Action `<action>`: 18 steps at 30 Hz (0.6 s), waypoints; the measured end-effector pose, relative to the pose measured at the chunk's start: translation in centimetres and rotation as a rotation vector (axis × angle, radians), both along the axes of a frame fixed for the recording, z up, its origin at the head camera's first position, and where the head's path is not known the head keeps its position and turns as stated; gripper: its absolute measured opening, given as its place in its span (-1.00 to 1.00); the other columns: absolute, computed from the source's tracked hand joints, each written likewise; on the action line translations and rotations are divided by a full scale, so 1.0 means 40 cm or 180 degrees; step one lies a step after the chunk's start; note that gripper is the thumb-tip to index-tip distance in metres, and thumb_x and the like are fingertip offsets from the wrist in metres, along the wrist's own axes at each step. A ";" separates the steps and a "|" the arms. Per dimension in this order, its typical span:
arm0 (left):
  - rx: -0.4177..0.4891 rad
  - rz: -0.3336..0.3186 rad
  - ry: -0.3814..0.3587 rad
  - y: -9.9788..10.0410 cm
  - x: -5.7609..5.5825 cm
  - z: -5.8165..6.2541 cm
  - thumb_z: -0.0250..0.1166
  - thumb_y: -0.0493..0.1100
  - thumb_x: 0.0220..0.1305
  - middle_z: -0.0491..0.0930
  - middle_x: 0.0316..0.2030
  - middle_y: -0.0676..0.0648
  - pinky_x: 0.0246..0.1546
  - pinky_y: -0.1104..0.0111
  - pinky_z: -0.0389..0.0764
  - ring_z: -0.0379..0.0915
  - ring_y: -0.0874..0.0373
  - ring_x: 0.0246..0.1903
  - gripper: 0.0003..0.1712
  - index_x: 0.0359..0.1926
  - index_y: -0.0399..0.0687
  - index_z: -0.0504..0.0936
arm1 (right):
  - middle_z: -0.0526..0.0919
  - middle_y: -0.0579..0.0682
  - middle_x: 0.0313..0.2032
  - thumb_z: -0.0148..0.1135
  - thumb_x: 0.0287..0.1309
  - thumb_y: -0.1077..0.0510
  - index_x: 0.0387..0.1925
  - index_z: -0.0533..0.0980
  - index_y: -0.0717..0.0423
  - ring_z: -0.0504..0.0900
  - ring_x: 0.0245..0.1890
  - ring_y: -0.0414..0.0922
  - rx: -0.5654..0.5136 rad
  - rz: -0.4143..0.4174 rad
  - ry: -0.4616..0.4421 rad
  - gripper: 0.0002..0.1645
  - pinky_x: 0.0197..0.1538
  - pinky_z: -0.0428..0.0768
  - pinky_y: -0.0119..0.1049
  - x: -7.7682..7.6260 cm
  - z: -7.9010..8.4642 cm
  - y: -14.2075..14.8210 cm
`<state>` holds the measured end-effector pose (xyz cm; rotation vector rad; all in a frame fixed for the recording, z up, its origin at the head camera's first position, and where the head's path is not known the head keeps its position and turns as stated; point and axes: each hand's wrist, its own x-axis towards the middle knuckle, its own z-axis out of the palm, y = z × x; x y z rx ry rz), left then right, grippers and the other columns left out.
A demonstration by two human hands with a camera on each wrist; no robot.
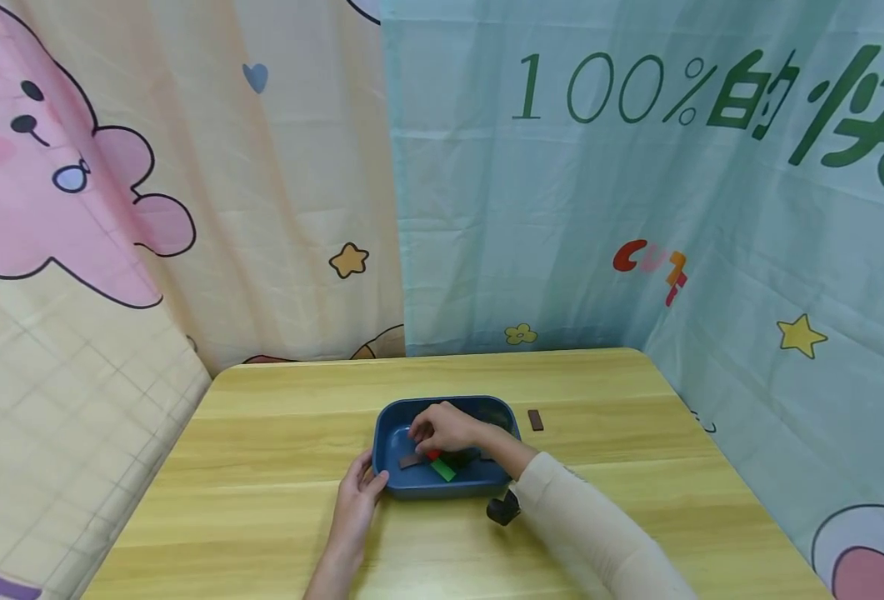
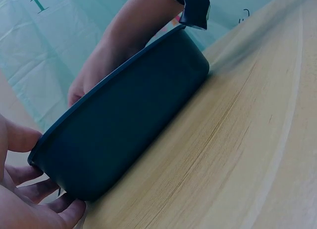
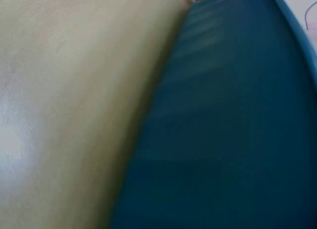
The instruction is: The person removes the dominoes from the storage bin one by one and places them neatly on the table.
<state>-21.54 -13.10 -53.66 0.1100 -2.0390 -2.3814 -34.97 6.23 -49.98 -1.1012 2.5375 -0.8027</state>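
Observation:
A dark blue rectangular bin [image 1: 449, 492] stands on the table. My left hand [image 1: 357, 498] grips its left end; in the left wrist view the thumb lies at the rim and the fingers are bent against the outer wall. Over the far wall in that view, my right hand [image 2: 101, 66] reaches down into the bin. From above, the right hand [image 1: 451, 427] has bent fingers over a red piece [image 1: 432, 455]; whether it pinches anything is hidden. A green block [image 1: 443, 470] and a brown block [image 1: 410, 460] lie on the bin floor. The right wrist view shows mainly the bin's outer wall [image 3: 218, 140].
A small dark brown block [image 1: 536, 420] lies on the wooden table [image 1: 284, 433] to the right of the bin. A black device [image 1: 503, 508] hangs at the right wrist, close to the bin's front wall. Printed curtains [image 1: 531, 208] stand behind the table and at its sides.

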 end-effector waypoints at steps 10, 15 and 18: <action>-0.0034 -0.0009 0.0010 -0.001 -0.009 0.005 0.05 -0.38 0.55 0.09 0.48 -0.52 0.37 -0.03 0.33 0.13 -0.38 0.43 -0.40 0.50 -0.48 0.14 | 0.74 -0.20 -0.30 0.51 0.21 0.21 -0.06 0.76 0.14 0.63 -0.35 -0.40 0.0298 0.0079 0.0172 -0.74 -0.23 0.60 -0.54 0.000 -0.022 -0.023; -0.0044 0.0026 0.0011 -0.004 -0.012 0.006 0.03 -0.39 0.56 0.08 0.48 -0.51 0.38 -0.07 0.29 0.11 -0.39 0.44 -0.41 0.50 -0.48 0.14 | 0.76 -0.19 -0.28 0.45 0.28 0.22 -0.05 0.77 0.12 0.64 -0.29 -0.41 0.0458 0.0252 0.0286 -0.78 -0.16 0.58 -0.56 0.001 -0.014 -0.038; -0.0049 0.0017 -0.0012 -0.002 -0.012 0.005 0.04 -0.38 0.56 0.08 0.48 -0.51 0.39 -0.07 0.28 0.11 -0.39 0.44 -0.41 0.49 -0.48 0.15 | 0.74 -0.21 -0.31 0.44 0.28 0.24 -0.07 0.77 0.09 0.61 -0.33 -0.41 0.0512 0.0299 0.0295 -0.80 -0.19 0.57 -0.55 0.003 -0.013 -0.040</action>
